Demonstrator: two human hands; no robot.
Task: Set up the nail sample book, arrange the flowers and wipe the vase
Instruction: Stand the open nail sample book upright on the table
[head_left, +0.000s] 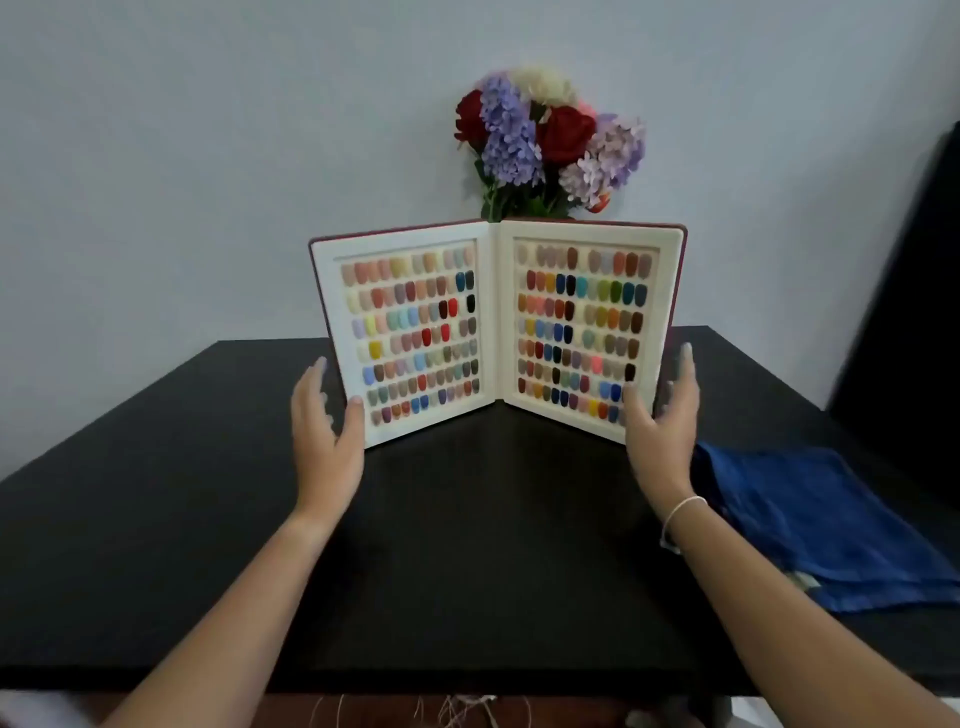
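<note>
Black tabletop (467, 545) carries the nail sample book (496, 332), standing open before the flowers (545, 145). My left hand (324, 421) and right hand (662, 415) flank its outer edges, fingers straight and relaxed, thumbs touching the pages. Blue cloth (826, 525) lies right.

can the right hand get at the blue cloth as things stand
Probably yes: the blue cloth lies flat on the table just right of the right hand, with nothing between them; the hand only flanks the sample book.

A black table (467, 545) carries the nail sample book (496, 327), standing open upright, and a blue cloth (826, 525) lying flat at its right.
</note>
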